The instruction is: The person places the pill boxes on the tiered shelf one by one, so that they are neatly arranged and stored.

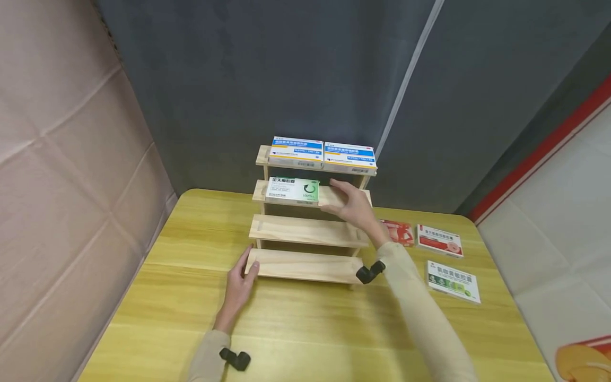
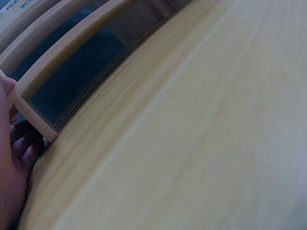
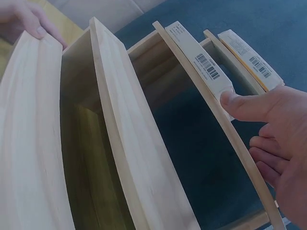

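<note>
A stepped wooden rack [image 1: 305, 264] stands on the table, with a row of shelves one above another. My left hand [image 1: 239, 285] grips the left end of its lowest shelf, thumb on top and fingers round the side. On the second shelf from the top lies a white and green medicine box [image 1: 292, 190], at the left. My right hand [image 1: 354, 207] is at that box's right end; in the right wrist view its thumb [image 3: 247, 106] touches the end of the box [image 3: 199, 57], while the other fingers bend loosely beside the shelf.
Two blue and white medicine boxes, a left one [image 1: 296, 152] and a right one [image 1: 350, 157], lie side by side on the top shelf. Right of the rack, a red box [image 1: 400, 233], a white and red box [image 1: 439, 240] and another white and green box [image 1: 452, 281] lie on the table [image 1: 305, 339].
</note>
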`<state>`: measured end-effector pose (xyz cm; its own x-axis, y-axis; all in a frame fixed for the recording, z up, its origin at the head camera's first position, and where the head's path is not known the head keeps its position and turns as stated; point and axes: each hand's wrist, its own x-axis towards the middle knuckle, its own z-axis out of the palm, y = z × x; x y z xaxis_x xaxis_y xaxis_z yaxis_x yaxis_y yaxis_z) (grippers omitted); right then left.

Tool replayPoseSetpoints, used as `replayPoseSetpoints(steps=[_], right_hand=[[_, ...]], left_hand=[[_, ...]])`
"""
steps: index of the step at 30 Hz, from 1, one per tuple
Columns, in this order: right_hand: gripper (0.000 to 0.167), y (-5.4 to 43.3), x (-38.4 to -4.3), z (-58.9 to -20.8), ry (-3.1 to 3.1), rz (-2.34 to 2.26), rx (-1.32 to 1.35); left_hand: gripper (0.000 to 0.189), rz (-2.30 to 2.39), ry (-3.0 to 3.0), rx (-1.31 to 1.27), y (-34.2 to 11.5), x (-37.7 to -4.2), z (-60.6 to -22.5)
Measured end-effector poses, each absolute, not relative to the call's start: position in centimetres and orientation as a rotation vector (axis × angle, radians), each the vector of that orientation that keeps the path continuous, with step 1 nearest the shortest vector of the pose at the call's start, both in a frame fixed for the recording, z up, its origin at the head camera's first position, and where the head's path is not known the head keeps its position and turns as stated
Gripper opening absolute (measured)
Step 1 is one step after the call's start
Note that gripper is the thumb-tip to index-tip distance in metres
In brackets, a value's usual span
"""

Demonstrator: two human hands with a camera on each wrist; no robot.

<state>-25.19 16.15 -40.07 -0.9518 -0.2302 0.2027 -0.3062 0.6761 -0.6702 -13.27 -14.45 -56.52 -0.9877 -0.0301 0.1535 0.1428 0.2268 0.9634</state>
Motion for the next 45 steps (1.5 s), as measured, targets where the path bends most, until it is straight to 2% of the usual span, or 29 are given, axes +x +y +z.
replayPoseSetpoints(steps=[6,14,31,36,45], right_hand=[[0.077,17.2,-24.7,-40.2,-2.750,1.207,0.440],[0.074,19.0,-23.7,-40.1,-2.701,1.283,0.427],[0.071,24.0,-21.0,-40.1,-2.677,1.201,0.387],[0.071,25.3,-20.5,-40.4,-2.673,1.185,0.363],[0.075,28.0,-19.4,-40.9,-2.690,1.268,0.269]], left_hand=[[0.054,-1.841,-2.393,-0.108,-14.3,-12.7,-54.6],[0.054,-1.844,-2.352,-0.092,-14.6,-13.8,-58.3],[0.055,-1.851,-2.349,-0.123,-14.7,-13.8,-58.5],[0.055,-1.888,-2.347,-0.089,-14.6,-13.7,-58.0],[0.054,-1.855,-2.398,-0.096,-14.2,-12.5,-54.5]])
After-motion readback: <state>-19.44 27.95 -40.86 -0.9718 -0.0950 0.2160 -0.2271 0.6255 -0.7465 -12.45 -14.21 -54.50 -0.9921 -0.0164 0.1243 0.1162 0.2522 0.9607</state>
